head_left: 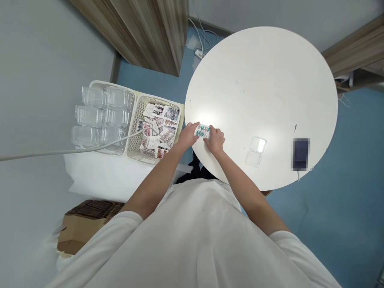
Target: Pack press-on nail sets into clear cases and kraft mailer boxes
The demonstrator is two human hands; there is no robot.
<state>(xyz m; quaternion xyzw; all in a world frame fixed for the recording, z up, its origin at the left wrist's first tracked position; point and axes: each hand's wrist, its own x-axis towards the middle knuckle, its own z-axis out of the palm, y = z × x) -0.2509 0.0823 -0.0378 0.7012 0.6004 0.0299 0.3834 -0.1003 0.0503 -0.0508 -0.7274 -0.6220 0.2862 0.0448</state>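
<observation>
Between my two hands is a white card of press-on nails (203, 131), with green and pale nails in two rows, at the near left edge of the round white table. My left hand (188, 136) pinches the card's left side between thumb and fingers. At its right side, the thumb and fingers of my right hand (215, 139) grip the other edge. To the right of my hands, a clear plastic case (256, 151) lies opened flat on the table, with nothing visible inside.
Left of the round table (264, 80) stands a white basket (135, 134) holding several nail cards. Beside it, another basket (99, 83) holds stacked clear boxes (90, 116). A grey cable (90, 150) crosses over the baskets. A blurred dark device (301, 154) lies at the table's right. Cardboard (81, 232) sits at lower left.
</observation>
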